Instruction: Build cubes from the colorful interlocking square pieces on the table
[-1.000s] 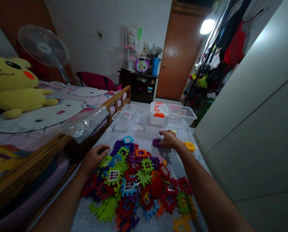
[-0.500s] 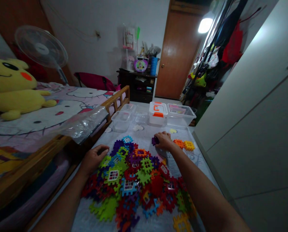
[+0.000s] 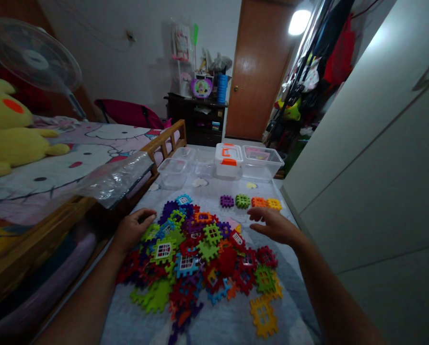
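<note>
A heap of notched plastic building blocks (image 3: 207, 249) in red, green, blue and purple lies on the cloth between my arms. Behind it a purple block (image 3: 226, 201), a green block (image 3: 242, 201), an orange block (image 3: 259, 201) and a yellow block (image 3: 273, 204) form a row. My right hand (image 3: 275, 224) hovers just in front of the orange and yellow ones, fingers apart, holding nothing. At the heap's left edge my left hand (image 3: 135, 227) rests with its fingers loosely curved and a gap between thumb and forefinger, nothing in it.
Clear plastic boxes (image 3: 173, 173) stand at the far end, beside a lidded box with orange clips (image 3: 228, 161) and an open bin (image 3: 262, 163). A wooden bed rail (image 3: 166, 141) borders the left, a pale cabinet (image 3: 372, 158) the right. A yellow plush toy (image 3: 9, 129) sits on the bed.
My right hand has let go of the purple block and moved right and toward me. The green block beside it now shows. My left hand stays by the heap; the view has shifted slightly.
</note>
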Tool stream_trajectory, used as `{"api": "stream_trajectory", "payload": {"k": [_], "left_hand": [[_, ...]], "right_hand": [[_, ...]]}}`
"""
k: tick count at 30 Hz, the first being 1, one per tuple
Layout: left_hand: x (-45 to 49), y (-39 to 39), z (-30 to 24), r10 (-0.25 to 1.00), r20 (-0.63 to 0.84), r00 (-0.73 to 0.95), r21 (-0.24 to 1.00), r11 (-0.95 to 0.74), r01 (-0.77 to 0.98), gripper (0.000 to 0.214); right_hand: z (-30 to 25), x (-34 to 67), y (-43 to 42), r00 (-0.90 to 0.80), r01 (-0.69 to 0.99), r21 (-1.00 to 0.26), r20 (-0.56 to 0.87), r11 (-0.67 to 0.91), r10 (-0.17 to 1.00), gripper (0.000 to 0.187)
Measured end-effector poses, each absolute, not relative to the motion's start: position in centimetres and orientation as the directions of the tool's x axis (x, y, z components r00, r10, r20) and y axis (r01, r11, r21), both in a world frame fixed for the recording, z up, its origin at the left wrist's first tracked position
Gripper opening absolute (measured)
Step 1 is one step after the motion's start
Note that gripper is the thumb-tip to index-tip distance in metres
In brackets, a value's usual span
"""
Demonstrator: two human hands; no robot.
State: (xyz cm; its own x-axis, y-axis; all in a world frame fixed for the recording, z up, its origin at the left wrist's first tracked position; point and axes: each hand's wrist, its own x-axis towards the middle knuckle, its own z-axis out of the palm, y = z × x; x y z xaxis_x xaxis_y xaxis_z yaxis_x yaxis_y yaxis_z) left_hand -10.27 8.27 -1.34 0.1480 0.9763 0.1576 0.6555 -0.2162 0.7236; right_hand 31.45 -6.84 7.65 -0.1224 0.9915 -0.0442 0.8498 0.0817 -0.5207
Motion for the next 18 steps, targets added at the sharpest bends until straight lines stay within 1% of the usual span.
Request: {"api": "stream_trajectory", "payload": {"k": [2,4,8,10,12,15,17,18], "left_hand": [[-10.2,8.3,-1.3,0.975,0.163,0.149,0.722,-0.221,0.656,0.043],[-10.1,8.1,-1.1,0.975,0.169,0.141,0.725,-0.220,0.652,0.043],[-10.0,7.8,-0.8,0.977,0.171,0.128,0.732,-0.213,0.647,0.043],[-10.0,7.8,-0.8,0.978,0.162,0.128,0.726,-0.206,0.656,0.044],[-10.1,8.0,-1.0,0.979,0.164,0.123,0.720,-0.204,0.664,0.044],[-10.4,8.3,-1.4,0.978,0.169,0.125,0.720,-0.210,0.662,0.043],[-10.5,8.4,-1.6,0.978,0.165,0.130,0.721,-0.210,0.661,0.043],[-10.5,8.5,-1.7,0.978,0.162,0.131,0.719,-0.208,0.663,0.043]], "right_hand": [[7.2,30.8,-8.6,-0.130,0.828,-0.556,-0.065,0.072,0.989,0.031],[6.7,29.3,-9.5,-0.123,0.830,-0.554,-0.073,0.063,0.990,0.033],[5.8,26.3,-9.6,-0.060,0.878,-0.478,-0.093,0.009,0.994,0.035],[5.4,25.6,-9.3,-0.033,0.885,-0.466,-0.076,-0.007,0.997,0.035],[5.1,25.8,-9.2,-0.009,0.861,-0.508,-0.052,-0.019,0.999,0.037],[4.8,26.7,-9.2,0.019,0.794,-0.607,-0.034,-0.036,0.999,0.040],[4.8,27.2,-9.3,0.016,0.773,-0.633,-0.038,-0.036,0.999,0.037],[4.8,27.3,-9.3,0.007,0.780,-0.625,-0.045,-0.034,0.999,0.034]]}}
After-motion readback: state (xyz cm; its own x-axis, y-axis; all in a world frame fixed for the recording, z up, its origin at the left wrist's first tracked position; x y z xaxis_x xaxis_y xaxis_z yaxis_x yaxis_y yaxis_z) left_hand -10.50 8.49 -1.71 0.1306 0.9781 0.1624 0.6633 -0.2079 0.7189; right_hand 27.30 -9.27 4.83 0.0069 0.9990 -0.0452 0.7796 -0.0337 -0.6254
